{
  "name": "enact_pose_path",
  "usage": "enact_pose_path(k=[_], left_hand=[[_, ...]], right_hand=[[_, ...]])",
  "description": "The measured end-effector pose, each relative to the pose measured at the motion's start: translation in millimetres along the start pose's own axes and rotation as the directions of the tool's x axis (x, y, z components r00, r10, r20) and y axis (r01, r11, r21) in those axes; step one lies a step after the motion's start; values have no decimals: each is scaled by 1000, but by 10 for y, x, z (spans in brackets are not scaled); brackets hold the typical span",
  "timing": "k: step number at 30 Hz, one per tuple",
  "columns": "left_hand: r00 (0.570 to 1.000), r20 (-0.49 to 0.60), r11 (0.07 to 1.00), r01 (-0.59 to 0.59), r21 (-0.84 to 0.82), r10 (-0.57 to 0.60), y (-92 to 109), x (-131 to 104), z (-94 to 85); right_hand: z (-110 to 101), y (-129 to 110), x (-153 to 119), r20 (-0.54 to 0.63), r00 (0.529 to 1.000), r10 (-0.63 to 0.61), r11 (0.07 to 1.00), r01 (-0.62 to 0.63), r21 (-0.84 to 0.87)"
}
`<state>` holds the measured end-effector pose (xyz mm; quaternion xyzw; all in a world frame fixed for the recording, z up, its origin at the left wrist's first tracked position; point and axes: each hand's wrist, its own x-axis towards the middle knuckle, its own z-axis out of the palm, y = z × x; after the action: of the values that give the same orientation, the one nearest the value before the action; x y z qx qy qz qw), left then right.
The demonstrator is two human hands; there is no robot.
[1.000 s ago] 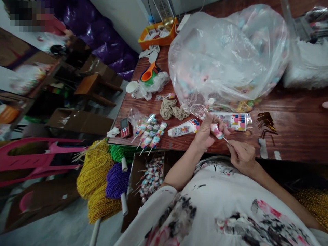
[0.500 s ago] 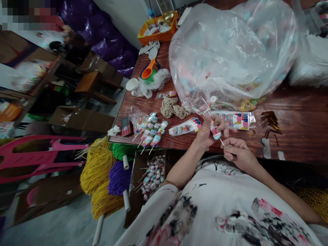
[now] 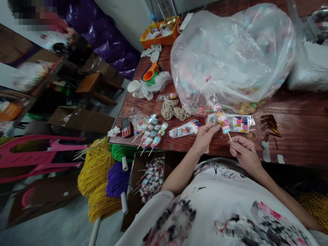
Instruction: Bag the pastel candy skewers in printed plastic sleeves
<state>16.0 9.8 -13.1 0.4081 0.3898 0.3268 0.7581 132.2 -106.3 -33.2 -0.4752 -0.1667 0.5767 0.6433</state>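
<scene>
A candy skewer in a clear printed wrapper slants over the table, its white stick pointing down toward me. My right hand pinches the lower end of that stick. My left hand is closed at the wrapper's left edge, thumb and fingers pressed together. Behind the skewer lie flat printed wrappers. More printed wrappers are fanned out left of my left hand. Several wrapped skewers rest together near the table's left front edge. Bent gold twist ties lie to the right.
A large clear bag covers the back of the table. A tan cloth, a phone, tape dispenser and orange tray are at left. Below the edge stands a box of skewers beside beaded strands. A person is partly visible far left.
My left hand has opened out from around the candy and moved slightly left and down, uncovering the skewer. My right hand, still on the stick, has shifted slightly right.
</scene>
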Motion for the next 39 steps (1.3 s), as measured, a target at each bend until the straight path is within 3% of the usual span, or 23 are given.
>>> enact_pose_path(k=[4, 13, 20, 23, 29, 31, 33, 36, 37, 39], left_hand=[[998, -11, 986, -61, 157, 64, 34, 20, -49], [993, 79, 935, 53, 351, -86, 159, 30, -52], [998, 56, 902, 14, 431, -42, 110, 68, -96], [995, 94, 871, -65, 488, 22, 93, 80, -156], [986, 164, 884, -68, 462, -10, 53, 13, -137], [989, 150, 897, -64, 436, -3, 2, -13, -102], [992, 129, 901, -59, 430, 4, -59, -34, -77], [996, 87, 908, -25, 419, -12, -111, -72, -59], [997, 68, 915, -1, 403, -29, -108, -91, -54], [995, 39, 937, 68, 342, -87, -80, -136, -37]], right_hand=[[-47, 56, -21, -15, 999, -34, 997, 33, -76], [-93, 59, -56, 6, 992, -123, 916, 116, -383], [-70, -20, -64, 38, 976, -215, 833, 204, -514], [-158, -3, -54, 65, 960, -273, 737, 252, -627], [-276, 47, -28, 219, 862, -457, 306, 384, -871], [-266, 66, -27, 273, 831, -485, 211, 414, -885], [-245, 79, -28, 278, 822, -497, 202, 421, -884], [-224, 77, -25, 240, 841, -486, 280, 409, -869], [-226, 73, -19, 244, 839, -485, 273, 411, -870], [-243, 59, 1, 301, 812, -500, 164, 430, -888]])
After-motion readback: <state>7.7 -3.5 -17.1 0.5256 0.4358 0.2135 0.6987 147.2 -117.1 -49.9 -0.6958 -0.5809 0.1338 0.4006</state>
